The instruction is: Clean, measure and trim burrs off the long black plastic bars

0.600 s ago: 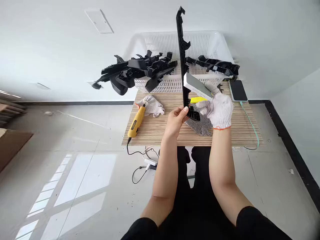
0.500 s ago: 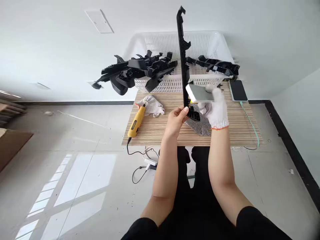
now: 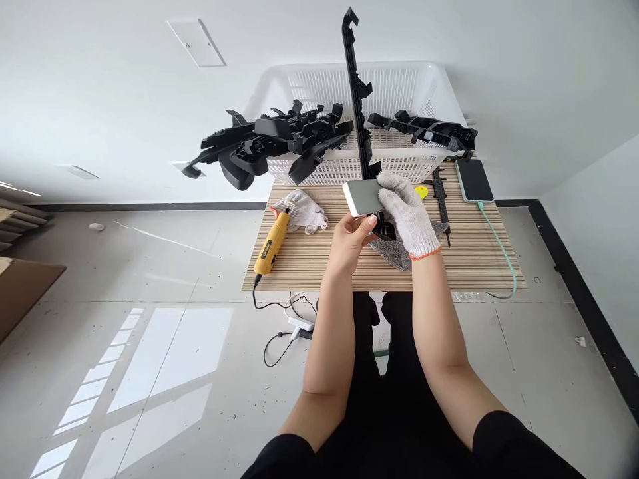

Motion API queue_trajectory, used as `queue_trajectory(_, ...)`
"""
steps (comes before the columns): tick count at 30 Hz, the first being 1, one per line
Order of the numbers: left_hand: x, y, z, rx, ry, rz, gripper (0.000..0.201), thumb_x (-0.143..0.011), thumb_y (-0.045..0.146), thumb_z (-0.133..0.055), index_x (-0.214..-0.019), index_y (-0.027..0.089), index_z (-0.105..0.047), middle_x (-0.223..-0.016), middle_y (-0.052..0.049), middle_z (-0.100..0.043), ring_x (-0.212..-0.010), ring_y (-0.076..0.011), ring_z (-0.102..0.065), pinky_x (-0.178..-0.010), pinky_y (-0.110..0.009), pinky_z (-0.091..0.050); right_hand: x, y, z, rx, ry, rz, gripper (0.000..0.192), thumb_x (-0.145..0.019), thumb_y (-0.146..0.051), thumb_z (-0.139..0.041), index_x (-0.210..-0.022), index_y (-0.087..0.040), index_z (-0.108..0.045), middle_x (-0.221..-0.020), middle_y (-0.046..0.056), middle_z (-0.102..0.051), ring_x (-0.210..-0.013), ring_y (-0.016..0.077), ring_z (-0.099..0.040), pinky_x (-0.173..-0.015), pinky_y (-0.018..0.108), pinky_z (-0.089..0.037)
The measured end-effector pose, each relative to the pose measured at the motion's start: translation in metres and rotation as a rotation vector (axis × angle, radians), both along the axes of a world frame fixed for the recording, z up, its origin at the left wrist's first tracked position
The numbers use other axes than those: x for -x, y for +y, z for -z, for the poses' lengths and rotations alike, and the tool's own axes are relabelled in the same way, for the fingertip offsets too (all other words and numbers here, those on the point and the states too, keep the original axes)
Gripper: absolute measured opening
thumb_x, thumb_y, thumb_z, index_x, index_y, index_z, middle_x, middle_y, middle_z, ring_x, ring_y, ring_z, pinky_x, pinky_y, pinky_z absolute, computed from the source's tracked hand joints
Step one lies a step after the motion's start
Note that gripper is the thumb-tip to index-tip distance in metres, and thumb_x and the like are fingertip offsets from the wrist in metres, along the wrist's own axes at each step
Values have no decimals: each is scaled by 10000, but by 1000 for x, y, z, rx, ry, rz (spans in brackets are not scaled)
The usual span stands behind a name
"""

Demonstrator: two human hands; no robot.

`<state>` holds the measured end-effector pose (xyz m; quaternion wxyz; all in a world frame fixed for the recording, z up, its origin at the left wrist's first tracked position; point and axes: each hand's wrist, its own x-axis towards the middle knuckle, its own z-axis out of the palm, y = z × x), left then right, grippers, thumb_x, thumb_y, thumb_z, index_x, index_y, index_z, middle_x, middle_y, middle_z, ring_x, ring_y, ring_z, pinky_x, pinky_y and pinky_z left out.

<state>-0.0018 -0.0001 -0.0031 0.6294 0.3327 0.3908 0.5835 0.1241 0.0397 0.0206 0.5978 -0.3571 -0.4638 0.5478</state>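
Observation:
My bare left hand (image 3: 351, 241) grips the lower end of a long black plastic part (image 3: 355, 100) that stands upright over the small wooden table (image 3: 309, 256). My right hand (image 3: 408, 214), in a white knit glove, holds a grey rectangular block (image 3: 361, 197) pressed against the part's lower section, just above my left fingers. A grey cloth (image 3: 394, 251) lies on the table under both hands.
A white mesh basket (image 3: 424, 86) at the table's back carries piles of black plastic parts (image 3: 279, 140) on its rims. A yellow power tool (image 3: 272, 244) and a loose white glove (image 3: 304, 209) lie to the left. A phone (image 3: 473, 180) on a cable, a yellow tool (image 3: 422, 192) and a black strip (image 3: 441, 199) lie to the right.
My right hand has carried the grey block down and leftward onto the part's lower section. The upright part has shifted slightly left. The yellow tool now lies on the table.

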Motion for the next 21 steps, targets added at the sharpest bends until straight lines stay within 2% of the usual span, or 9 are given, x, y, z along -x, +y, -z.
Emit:
queue_trajectory(2,-1,-1,0,4,7,-9,486,-600,513,-891,-888,193,-665,-879,-13,-732,-857,-156,-708,-790,-295,-591,0,0,0,-5,-21,-2,368,-723,-444,-813,-1008,-260,-671,-1078,-8,-685,-868,119,-643,-662,213,-563)
queue_trajectory(5,1,-1,-1,-12,-9,-5,476,-621,528,-877,-873,196,-648,-861,-8,-725,-842,-153,-710,-766,-281,-591,-8,3,2,86,-46,13,357,-750,-437,-797,-1035,-272,-661,-925,-27,-662,-660,71,-574,-510,177,-481)
queue_trajectory(8,6,-1,-1,-27,-40,4,487,-644,583,-843,-854,196,-636,-835,-7,-716,-808,-142,-709,-727,-257,-585,-26,7,7,189,-84,127,306,-773,-376,-775,-1033,-268,-654,-778,-50,-587,-521,38,-464,-396,150,-337)
queue_trajectory(10,8,-1,-2,-30,-45,10,498,-654,610,-824,-848,194,-631,-832,-6,-713,-792,-135,-706,-723,-251,-584,-37,9,8,230,-65,191,272,-775,-340,-759,-1011,-264,-646,-753,-56,-558,-492,31,-426,-374,153,-288)
queue_trajectory(12,8,-1,-2,-32,-39,23,485,-667,600,-822,-850,194,-631,-842,-6,-710,-806,-132,-706,-739,-252,-587,-41,8,6,234,41,185,266,-785,-352,-741,-1018,-277,-635,-768,-57,-558,-482,27,-406,-376,158,-287)
queue_trajectory(15,5,0,-2,-36,-32,50,467,-671,576,-832,-863,194,-643,-863,-10,-708,-841,-140,-706,-758,-261,-591,-33,3,-1,189,170,91,324,-785,-421,-753,-1060,-302,-631,-791,-52,-577,-490,31,-419,-387,162,-321)
queue_trajectory(18,2,0,0,-41,-34,61,465,-671,579,-831,-856,191,-654,-879,-21,-713,-858,-147,-706,-779,-272,-590,-16,-1,-5,188,81,-18,406,-750,-446,-803,-1090,-293,-644,-786,-44,-599,-512,43,-467,-401,168,-362)
queue_trajectory(21,2,1,3,-34,-26,43,451,-682,567,-829,-868,192,-661,-893,-26,-723,-865,-148,-706,-795,-277,-586,-7,-2,-5,192,2,-31,416,-738,-446,-810,-1078,-271,-648,-786,-40,-612,-545,56,-507,-426,173,-399)
